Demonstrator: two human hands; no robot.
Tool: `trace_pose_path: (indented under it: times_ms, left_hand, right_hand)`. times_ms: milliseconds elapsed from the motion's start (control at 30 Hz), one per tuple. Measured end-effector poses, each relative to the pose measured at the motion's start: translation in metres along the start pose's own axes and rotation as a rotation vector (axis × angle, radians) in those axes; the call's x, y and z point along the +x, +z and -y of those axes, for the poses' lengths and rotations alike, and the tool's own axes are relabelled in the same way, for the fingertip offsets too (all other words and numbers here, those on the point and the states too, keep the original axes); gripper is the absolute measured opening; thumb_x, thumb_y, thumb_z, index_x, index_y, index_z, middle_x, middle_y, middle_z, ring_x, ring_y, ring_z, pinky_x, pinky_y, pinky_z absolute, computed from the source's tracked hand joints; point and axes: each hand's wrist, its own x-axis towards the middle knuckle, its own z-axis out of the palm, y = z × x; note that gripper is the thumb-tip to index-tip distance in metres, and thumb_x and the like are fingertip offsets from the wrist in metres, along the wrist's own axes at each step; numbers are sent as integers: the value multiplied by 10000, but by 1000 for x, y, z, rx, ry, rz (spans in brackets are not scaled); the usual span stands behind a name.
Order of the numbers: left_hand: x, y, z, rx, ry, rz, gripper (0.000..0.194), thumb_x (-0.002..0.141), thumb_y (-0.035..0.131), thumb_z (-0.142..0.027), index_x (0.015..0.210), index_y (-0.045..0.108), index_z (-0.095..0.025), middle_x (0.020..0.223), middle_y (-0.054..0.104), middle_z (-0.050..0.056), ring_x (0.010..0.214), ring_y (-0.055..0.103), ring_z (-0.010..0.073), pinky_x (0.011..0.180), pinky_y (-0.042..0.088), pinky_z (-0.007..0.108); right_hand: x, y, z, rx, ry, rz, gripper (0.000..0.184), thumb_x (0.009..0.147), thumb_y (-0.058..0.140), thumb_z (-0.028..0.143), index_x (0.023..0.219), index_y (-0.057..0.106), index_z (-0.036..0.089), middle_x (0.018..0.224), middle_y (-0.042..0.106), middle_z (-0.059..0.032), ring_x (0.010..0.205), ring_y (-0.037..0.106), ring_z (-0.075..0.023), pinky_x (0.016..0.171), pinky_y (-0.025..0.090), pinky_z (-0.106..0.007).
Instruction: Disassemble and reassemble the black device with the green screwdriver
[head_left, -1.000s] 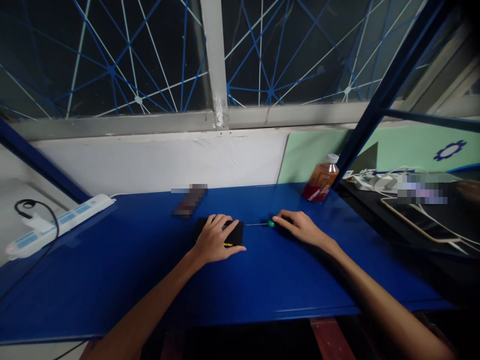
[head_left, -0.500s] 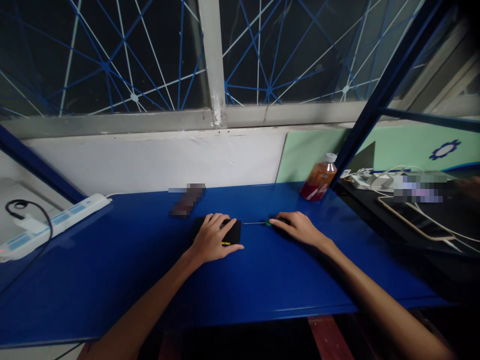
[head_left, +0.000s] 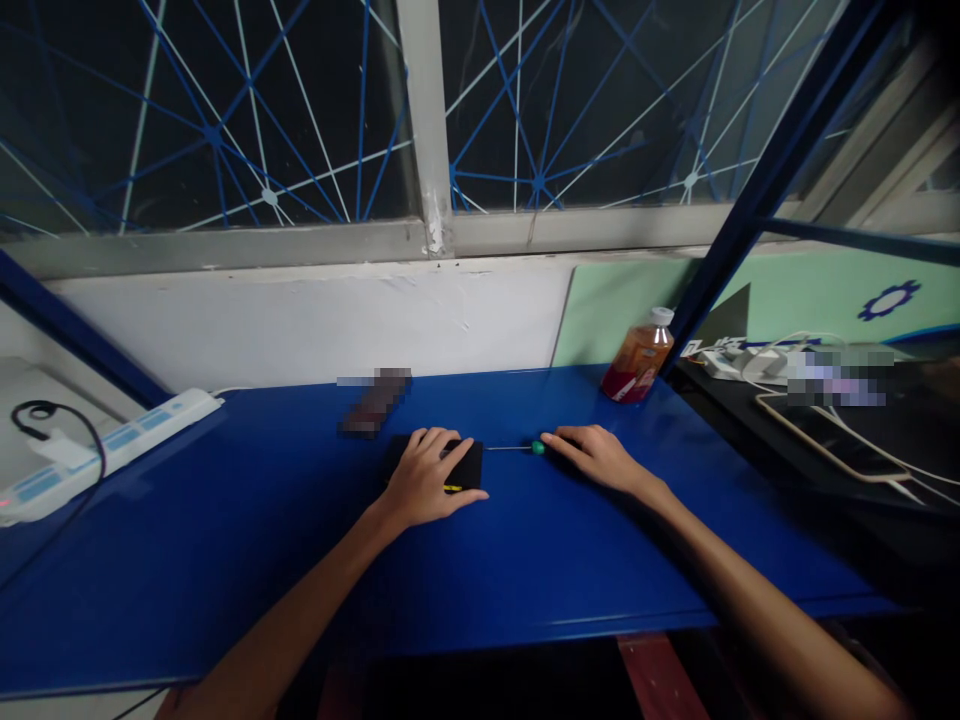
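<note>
The right fingers [head_left: 561, 446] had shifted, baring more screwdriver [head_left: 538, 448], its long axis crosswise, shaft pointing leftward; they gripped its handle, left fingers [head_left: 458, 456] spread over the black box [head_left: 471, 467]

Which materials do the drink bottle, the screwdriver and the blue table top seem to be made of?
Drink bottle: likely clear, glossy plastic; orange-brown drink shows through.
Screwdriver: thin, pale grey shaft, probably bare steel; green handle end, faintly shiny, perhaps plastic; the right hand hides the rest.
Table top: smooth, reflective blue; painted metal or laminate, unclear which.
</note>
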Motion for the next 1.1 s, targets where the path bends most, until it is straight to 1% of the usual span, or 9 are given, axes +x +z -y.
trace_pose_path:
  times_ms: [100, 200, 367, 500, 567, 633, 733, 1000, 1100]
  left_hand:
    - [0, -1, 0, -4, -2, -1, 665, 812, 566, -663, 1251, 573, -163, 1148, 610, 161, 1068, 548, 331, 894, 424, 518]
    - [0, -1, 0, -11, -4, -7, 656, 812, 569, -658, 1250, 576, -168, 1143, 609, 159, 1070, 549, 331, 894, 427, 513]
    - [1, -2, 0, -14, 3, -11, 645, 810, 585, -642, 1244, 580, -163, 1143, 610, 159, 1061, 550, 330, 886, 430, 517]
    - [1, -2, 0, -5, 5, -9, 645, 812, 582, -645, 1239, 582, -162, 1141, 614, 162, 1055, 552, 330, 887, 426, 521]
    - [1, -3, -1, -4, 4, -12, 645, 811, 582, -648, 1238, 581, -165, 1143, 614, 160, 1056, 552, 327, 888, 426, 516]
    - [1, -2, -1, -10, 3, -15, 645, 809, 586, -648, 1244, 577, -172, 1144, 613, 157, 1059, 552, 326, 887, 427, 512]
    - [1, -2, 0, -14, 2, -16, 647, 806, 588, -647, 1256, 568, -183, 1142, 613, 154, 1061, 552, 326, 885, 427, 514]
    - [1, -2, 0, -14, 1, -8, 647, 807, 586, -648, 1249, 574, -176, 1153, 610, 154, 1070, 547, 329, 896, 423, 521]
    - [0, -2, 0, -15, -6, 0, 647, 807, 584, -652, 1246, 576, -177, 1150, 610, 156, 1067, 549, 328, 894, 423, 515]
  right_hand:
    - [0, 3, -3, 94, 21, -3, 385, 872, 514, 596, 862, 577, 216, 604, 539, 36, 523, 460, -121, 515, 310, -246]
    - [0, 3, -9, 168, 12, 6, 437, 755, 665, 594, 939, 557, 213, 634, 555, 42, 525, 448, -117, 496, 306, -236]
    - [2, -1, -7, 33, -33, -22, 399, 881, 505, 589, 841, 648, 218, 711, 625, -10, 612, 532, -150, 570, 339, -259]
    - [1, -1, 1, 37, -28, -11, 490, 956, 368, 552, 707, 605, 203, 604, 546, 7, 548, 479, -132, 547, 313, -259]
    - [-1, -1, 3, 111, -4, 3, 446, 943, 398, 558, 760, 594, 202, 590, 518, 23, 523, 446, -122, 524, 305, -252]
    - [-2, -2, 2, 184, 14, 9, 369, 872, 531, 570, 898, 586, 206, 622, 526, 36, 534, 438, -119, 507, 305, -240]
    - [-2, -4, -2, 261, 11, 29, 408, 773, 667, 551, 955, 561, 202, 661, 546, 36, 556, 449, -119, 502, 320, -230]
    - [0, -8, 0, 85, -28, 25, 463, 923, 432, 572, 768, 657, 198, 686, 619, -14, 604, 519, -139, 584, 369, -263]
    - [0, -4, 1, 139, -3, 21, 414, 919, 440, 568, 852, 621, 202, 670, 589, 5, 557, 477, -125, 546, 357, -254]
